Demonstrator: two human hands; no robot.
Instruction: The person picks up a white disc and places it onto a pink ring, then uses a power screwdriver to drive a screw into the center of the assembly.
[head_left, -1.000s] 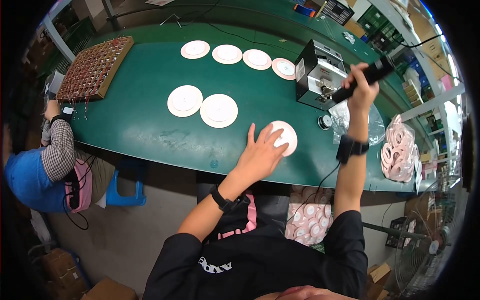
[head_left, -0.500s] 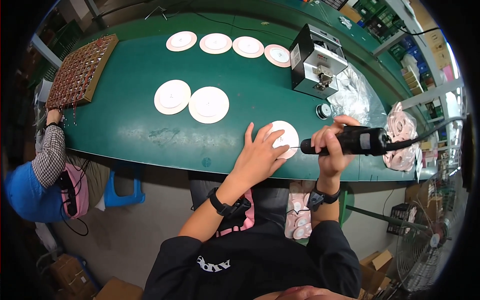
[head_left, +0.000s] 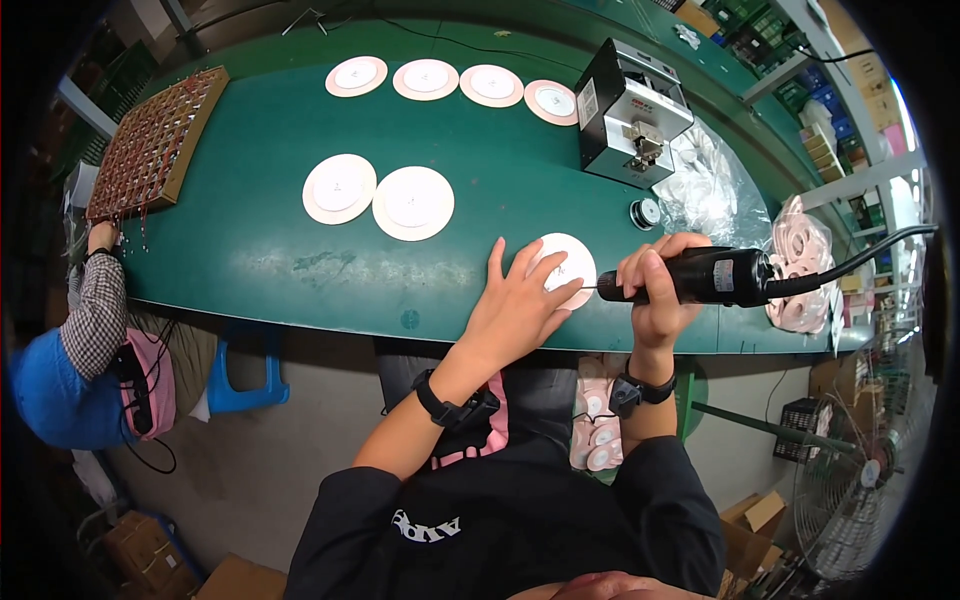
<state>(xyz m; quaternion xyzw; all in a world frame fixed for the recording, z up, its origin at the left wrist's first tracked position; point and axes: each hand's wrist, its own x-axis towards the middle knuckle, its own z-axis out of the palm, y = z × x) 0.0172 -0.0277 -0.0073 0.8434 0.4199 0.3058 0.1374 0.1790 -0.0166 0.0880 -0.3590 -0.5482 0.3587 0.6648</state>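
A round white disc with a pale pink edge lies near the table's front edge. My left hand rests on it, fingers stretched out and spread over its left side. My right hand is wrapped round a black electric screwdriver, held nearly level with its cable running off to the right. Its thin bit points left and reaches the disc beside my left fingertips. Whether the bit sits on a screw is hidden by my fingers.
Two more discs lie to the left, and several form a row at the back. A black-and-silver machine, a wire spool and bagged pink parts stand right. At far left, a co-worker's hand touches a wire-filled tray.
The whole view has shifted slightly. The screwdriver has turned a little in my right hand, bringing its label into sight. My left hand stays on the disc.
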